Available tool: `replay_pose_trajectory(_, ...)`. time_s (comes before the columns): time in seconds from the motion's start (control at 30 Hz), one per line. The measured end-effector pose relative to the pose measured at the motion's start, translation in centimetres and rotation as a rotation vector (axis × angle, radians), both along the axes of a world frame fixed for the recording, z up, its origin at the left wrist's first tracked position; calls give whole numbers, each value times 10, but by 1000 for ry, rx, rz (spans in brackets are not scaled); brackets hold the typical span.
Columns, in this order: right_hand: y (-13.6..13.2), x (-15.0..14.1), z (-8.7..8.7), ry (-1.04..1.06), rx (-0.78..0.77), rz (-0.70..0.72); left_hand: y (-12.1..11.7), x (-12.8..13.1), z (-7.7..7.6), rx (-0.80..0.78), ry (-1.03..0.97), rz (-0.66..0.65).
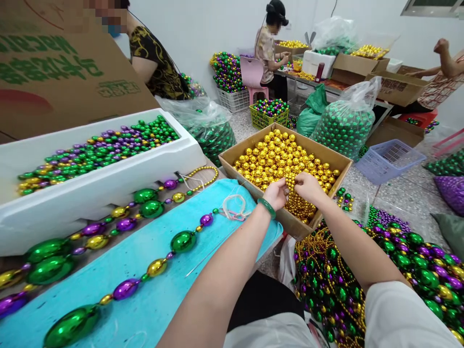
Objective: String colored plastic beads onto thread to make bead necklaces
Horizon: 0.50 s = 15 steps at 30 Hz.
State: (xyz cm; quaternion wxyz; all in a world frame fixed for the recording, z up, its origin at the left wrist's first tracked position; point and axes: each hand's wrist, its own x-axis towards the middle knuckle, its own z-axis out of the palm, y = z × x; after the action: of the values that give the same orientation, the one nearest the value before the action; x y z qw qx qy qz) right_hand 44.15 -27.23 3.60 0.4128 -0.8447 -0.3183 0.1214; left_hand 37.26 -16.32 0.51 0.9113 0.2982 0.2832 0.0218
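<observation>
Both hands are over an open cardboard box holding loose gold beads, large ones at the back and small ones in front. My left hand, with a green bangle at its wrist, has its fingers curled at a cluster of small gold beads. Across from it, my right hand has bent fingers pinched at the same cluster. Its fingertips are partly hidden. On the turquoise cloth lies a strung strand of green, purple and gold beads, with white cord and a long thin needle near its end.
A white foam box of mixed small beads stands at left. Finished-looking strands lie beside it. Heaped beads fill the lower right. A blue basket and bags of green beads sit beyond. Several people sit around.
</observation>
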Motion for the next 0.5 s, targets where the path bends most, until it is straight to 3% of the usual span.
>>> replay_pose_trajectory(0.27, -8, 11, -19, 278, 136, -59, -7, -1, 9, 113, 3, -45)
replay_pose_trajectory(0.5, 3, 21, -27, 259, 181, -152, -7, 0, 5, 151, 30, -30)
